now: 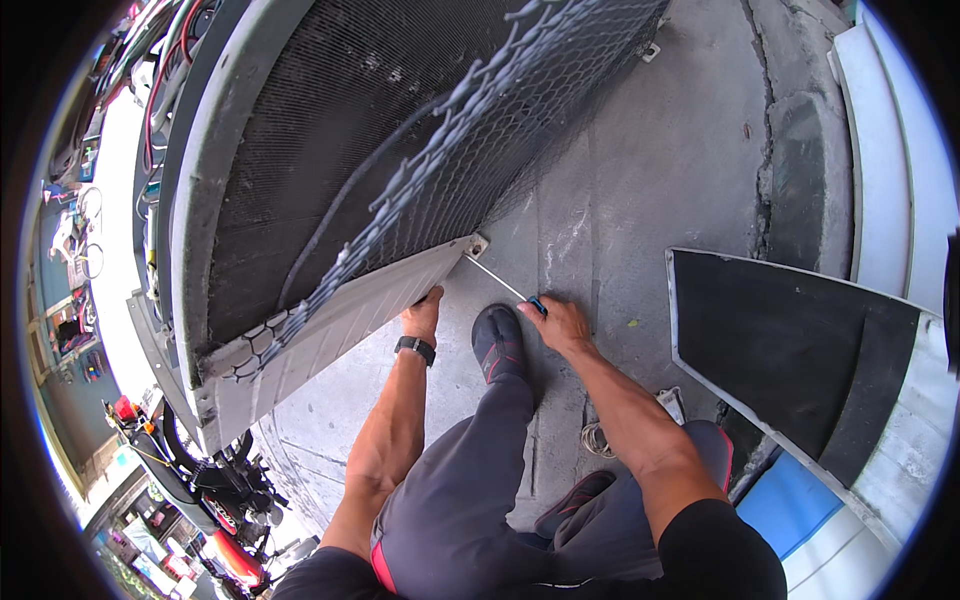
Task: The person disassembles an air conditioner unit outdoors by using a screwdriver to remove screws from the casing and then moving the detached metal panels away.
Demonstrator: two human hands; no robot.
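A screwdriver with a dark blue handle is in my right hand, fingers wrapped round the handle. Its thin shaft points up and left, and the tip meets the corner of a white metal panel beside a small bracket. My left hand, with a dark watch at the wrist, grips the panel's lower edge, its fingers partly hidden. The panel belongs to a large unit with a black finned coil. Grey wire mesh stands loose from the coil, its edge bent outward.
A dark flat panel leans at the right, beside white casing pieces. A motorcycle stands at the lower left. Red and black wires hang at the upper left. A coil of cord lies near my feet on the concrete floor.
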